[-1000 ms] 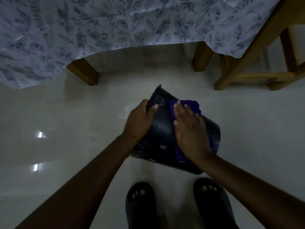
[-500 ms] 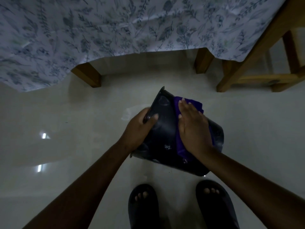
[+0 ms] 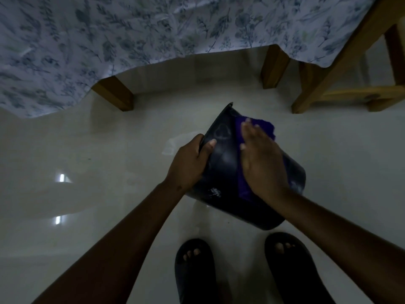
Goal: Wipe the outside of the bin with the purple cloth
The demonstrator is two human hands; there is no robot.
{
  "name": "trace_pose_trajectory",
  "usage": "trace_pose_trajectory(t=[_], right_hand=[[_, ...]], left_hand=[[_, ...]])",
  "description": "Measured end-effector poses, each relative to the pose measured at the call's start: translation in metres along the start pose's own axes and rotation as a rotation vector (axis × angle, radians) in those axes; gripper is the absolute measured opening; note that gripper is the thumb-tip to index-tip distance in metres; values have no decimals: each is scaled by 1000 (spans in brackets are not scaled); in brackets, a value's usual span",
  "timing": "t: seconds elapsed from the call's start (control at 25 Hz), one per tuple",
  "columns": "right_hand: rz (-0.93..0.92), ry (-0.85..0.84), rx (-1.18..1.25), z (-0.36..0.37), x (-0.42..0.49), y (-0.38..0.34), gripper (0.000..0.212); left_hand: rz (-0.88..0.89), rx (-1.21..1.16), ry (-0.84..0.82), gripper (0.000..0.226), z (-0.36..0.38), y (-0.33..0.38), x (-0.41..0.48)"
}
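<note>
A dark plastic bin [image 3: 221, 163] is held tilted above the pale floor, its side wall facing up. My left hand [image 3: 188, 163] grips the bin's left edge, thumb on the outer wall. My right hand [image 3: 260, 163] lies flat on the purple cloth [image 3: 260, 126], pressing it onto the bin's upper wall. The cloth shows past my fingertips and as a strip along my palm's left side. Whitish smudges mark the bin's lower wall.
A table with a floral tablecloth [image 3: 131, 36] and wooden legs [image 3: 116, 93] stands just beyond the bin. A wooden chair frame [image 3: 341, 69] is at the upper right. My feet in dark sandals [image 3: 195, 268] stand below the bin on the glossy floor.
My right hand with the cloth has slid up along the bin's wall, away from me. The bin has shifted slightly with it. My left hand keeps its grip.
</note>
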State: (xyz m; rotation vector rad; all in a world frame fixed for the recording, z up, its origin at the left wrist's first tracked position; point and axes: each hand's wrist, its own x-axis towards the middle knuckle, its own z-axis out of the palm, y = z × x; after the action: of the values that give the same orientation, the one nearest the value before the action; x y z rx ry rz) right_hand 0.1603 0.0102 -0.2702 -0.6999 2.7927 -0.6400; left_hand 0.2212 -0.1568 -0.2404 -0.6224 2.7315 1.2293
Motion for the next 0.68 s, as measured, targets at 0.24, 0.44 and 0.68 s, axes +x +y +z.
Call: trace_pose_trajectory(t=[0.24,0.44,0.68], right_hand=[[-202,-19,-196,21,-74,-4,55],[149,33,55,-3,-1,20,48],[-240,-28,-172,16,-56,-13,53]], left_hand=[[-51,0,24,27,4,-10,-11],[-61,-84,-37,26,-4,-6,-4],[-79,-67,7,31,2,-12,-8]])
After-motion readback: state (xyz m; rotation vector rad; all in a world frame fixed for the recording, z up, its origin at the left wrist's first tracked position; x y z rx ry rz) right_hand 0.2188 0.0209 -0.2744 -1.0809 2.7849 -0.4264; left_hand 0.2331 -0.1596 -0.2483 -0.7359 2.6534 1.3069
